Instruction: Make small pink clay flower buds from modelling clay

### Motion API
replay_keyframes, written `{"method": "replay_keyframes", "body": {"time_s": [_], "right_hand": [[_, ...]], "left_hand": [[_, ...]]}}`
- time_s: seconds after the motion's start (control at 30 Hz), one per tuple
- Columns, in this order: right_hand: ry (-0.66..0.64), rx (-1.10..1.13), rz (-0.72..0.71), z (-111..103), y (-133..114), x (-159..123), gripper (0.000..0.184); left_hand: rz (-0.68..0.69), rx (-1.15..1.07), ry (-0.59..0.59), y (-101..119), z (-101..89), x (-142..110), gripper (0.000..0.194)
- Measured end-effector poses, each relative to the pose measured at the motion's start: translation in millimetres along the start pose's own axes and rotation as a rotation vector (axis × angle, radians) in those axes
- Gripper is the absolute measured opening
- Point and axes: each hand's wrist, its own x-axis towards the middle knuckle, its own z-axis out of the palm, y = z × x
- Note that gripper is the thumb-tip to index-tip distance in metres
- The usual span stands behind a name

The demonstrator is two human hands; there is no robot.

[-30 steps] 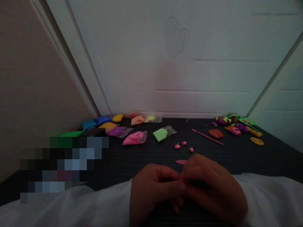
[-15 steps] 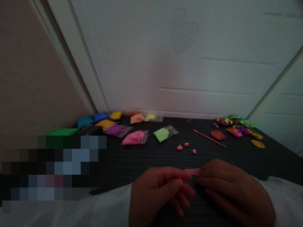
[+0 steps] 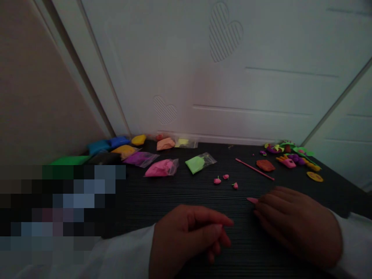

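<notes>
"What have you got on the head view?"

"I see the right hand [image 3: 298, 224] low down, fingers drawn together on a flat, tapering pink tool [image 3: 252, 200]; only its smooth, pointed tip pokes out past the fingertips."

"And the left hand [image 3: 186, 236]?"

"Curled, thumb and forefinger narrowly set. I can't tell whether anything is pinched there."

"What's around them?"

"Beyond the gap between both hands, on a dark, finely ridged tabletop [image 3: 162, 197], I count three small, rounded pink buds [image 3: 217, 181] with thin green bits. Past the right hand I have a slender pink rod [image 3: 255, 169] and an uneven, flattish red-brown lump [image 3: 265, 165]. Past the left: a crinkled clear bag of pink clay [image 3: 160, 168] and a light green bag [image 3: 195, 164]."
</notes>
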Motion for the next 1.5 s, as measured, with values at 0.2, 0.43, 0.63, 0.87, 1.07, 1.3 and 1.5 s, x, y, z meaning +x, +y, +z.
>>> {"method": "replay_keyframes", "body": {"time_s": [0.2,0.43,0.63,0.87,1.07,1.3,1.5], "right_hand": [[0.01,-0.065,0.081,4,8,0,0.027],[0.116,0.042,0.086,-6,4,11,0.019],[0.334,0.474,0.162,-11,-37,13,0.017],[0.497,0.699,0.0,-1,-67,27,0.01],[0.497,0.562,-0.019,-7,-58,26,0.017],[0.485,0.528,-0.058,-7,-52,25,0.013],[0.495,0.562,-0.034,-8,-54,25,0.011]], "left_hand": [[-0.013,0.037,0.006,1,1.4,-1,0.019],[-0.041,0.085,0.004,4,5.8,-1,0.016],[0.017,0.069,-0.003,5,6.0,-2,0.019],[0.089,-0.044,0.015,5,8.3,0,0.021],[0.007,-0.047,0.021,2,5.3,1,0.013],[-0.023,-0.011,-0.001,4,5.5,-2,0.016],[0.033,0.002,-0.018,6,6.9,0,0.015]]}}
